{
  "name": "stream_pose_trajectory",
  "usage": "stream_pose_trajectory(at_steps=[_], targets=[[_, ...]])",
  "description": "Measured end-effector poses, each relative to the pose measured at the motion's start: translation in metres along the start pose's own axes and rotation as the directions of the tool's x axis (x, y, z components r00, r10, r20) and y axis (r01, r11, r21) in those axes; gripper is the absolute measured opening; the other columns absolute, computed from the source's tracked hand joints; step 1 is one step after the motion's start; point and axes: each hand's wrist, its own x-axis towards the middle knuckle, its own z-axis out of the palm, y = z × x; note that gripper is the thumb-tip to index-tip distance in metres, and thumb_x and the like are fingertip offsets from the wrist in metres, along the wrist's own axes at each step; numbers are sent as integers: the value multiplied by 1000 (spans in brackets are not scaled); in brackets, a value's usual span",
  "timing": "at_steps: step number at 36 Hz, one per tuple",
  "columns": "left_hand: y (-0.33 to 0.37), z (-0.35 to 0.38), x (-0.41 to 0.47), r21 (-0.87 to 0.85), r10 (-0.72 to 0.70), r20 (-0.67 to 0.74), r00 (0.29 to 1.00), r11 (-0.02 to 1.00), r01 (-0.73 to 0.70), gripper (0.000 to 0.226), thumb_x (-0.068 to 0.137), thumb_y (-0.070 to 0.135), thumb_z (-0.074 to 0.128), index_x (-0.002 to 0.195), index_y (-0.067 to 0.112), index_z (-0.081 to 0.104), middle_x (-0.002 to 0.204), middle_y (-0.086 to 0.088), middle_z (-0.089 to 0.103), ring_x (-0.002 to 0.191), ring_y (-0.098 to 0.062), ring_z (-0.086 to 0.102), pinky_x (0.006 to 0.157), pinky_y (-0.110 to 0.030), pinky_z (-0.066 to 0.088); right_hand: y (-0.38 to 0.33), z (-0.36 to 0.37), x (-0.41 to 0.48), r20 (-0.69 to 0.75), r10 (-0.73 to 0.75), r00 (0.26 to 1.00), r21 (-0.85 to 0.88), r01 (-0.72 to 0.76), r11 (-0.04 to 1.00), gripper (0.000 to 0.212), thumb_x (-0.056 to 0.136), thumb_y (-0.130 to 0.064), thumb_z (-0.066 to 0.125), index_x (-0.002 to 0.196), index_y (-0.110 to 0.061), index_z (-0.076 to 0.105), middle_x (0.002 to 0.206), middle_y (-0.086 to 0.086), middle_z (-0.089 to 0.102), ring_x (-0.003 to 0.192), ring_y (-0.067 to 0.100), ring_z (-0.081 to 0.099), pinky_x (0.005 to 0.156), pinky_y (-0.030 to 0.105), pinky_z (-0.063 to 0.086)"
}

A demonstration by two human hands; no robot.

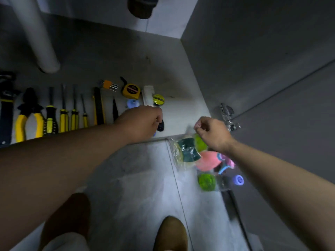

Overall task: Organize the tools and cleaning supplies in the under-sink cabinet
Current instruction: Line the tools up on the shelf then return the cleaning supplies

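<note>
1. While the left hand point(143, 122) curls round a small dark object point(160, 126) at the near edge of the cabinet floor point(172, 69), the right hand point(212, 133) pinches the top of a clear bag point(183, 153) of sponges. The two hands are apart.
2. The bag is at the cabinet's near right corner, over the room floor; blur hides whether it hangs or rests. More supplies lie nearer: a pink piece point(208, 161), a green scrubber point(206, 181) and a blue round item point(239, 180).
3. Left of the hands, tools lie in a neat row on the cabinet floor: pliers point(30, 115) and screwdrivers point(63, 113), with hex keys point(108, 85), a tape measure point(130, 90) and a tape roll point(158, 99) farther back.
4. The tools look sorted, so the cleaning supplies seem the step in hand. The next move calls for lifting the bag over the cabinet lip and setting it on the bare floor at the right, away from the tool row.
</note>
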Motion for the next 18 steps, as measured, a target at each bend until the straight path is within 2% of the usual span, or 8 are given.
stream_pose_trajectory(at_steps=[2,4,6,8,10,12,15,18], targets=[[16,-1,1,42,64,56,996,997,-66,18,95,21,49,106,28,62,106,2,66,92,-22,62,75,-33,51,21,-20,-17,10,93,996,-102,-92,991,18,89,-31,60,75,-22,62,70,-5,66,76,24,67,66,25,43],[32,-1,0,89,104,111,988,990,-114,18,96,23,48,106,30,61,107,2,64,92,-24,61,77,-35,53,40,-34,-40,40,191,981,-237,-176,955,26,84,-44,55,80,-20,63,73,3,70,79,28,70,68,30,51],[49,0,-3,132,149,158,976,976,-171,15,96,25,48,104,30,61,103,3,63,89,-22,59,77,-38,54,56,-39,-64,50,254,966,-388,-216,896,35,83,-54,54,90,-21,65,91,11,73,90,33,70,71,32,52],[65,0,-7,162,193,206,959,960,-228,13,97,26,48,100,31,60,100,5,62,89,-20,58,79,-39,55,71,-37,-87,52,296,954,-453,-242,858,41,86,-60,54,100,-22,62,106,12,71,98,36,68,71,34,46],[79,0,-12,189,222,274,936,942,-278,13,97,25,47,98,33,58,100,6,62,91,-19,59,82,-40,55,82,-30,-107,82,358,930,-449,-286,846,46,84,-62,56,109,-24,61,112,11,69,103,35,67,75,35,47],[91,-2,-16,223,232,350,908,920,-321,15,98,27,48,102,35,59,102,7,61,95,-19,59,85,-40,55,89,-22,-123,124,407,905,-386,-334,860,44,83,-55,63,112,-22,61,115,12,68,106,35,66,80,35,50],[109,-10,-20,263,208,471,857,894,-362,24,97,32,51,118,35,62,113,6,63,104,-20,60,91,-39,54,97,-9,-141,130,392,911,-297,-341,892,25,89,-33,63,106,-15,61,114,17,68,104,37,65,82,36,51],[129,-20,-22,292,158,580,800,876,-385,32,99,33,55,130,31,59,121,4,62,111,-19,58,95,-34,51,97,-4,-153,107,358,928,-240,-325,915,26,90,-27,62,113,-15,59,114,18,65,105,38,64,84,37,51]])
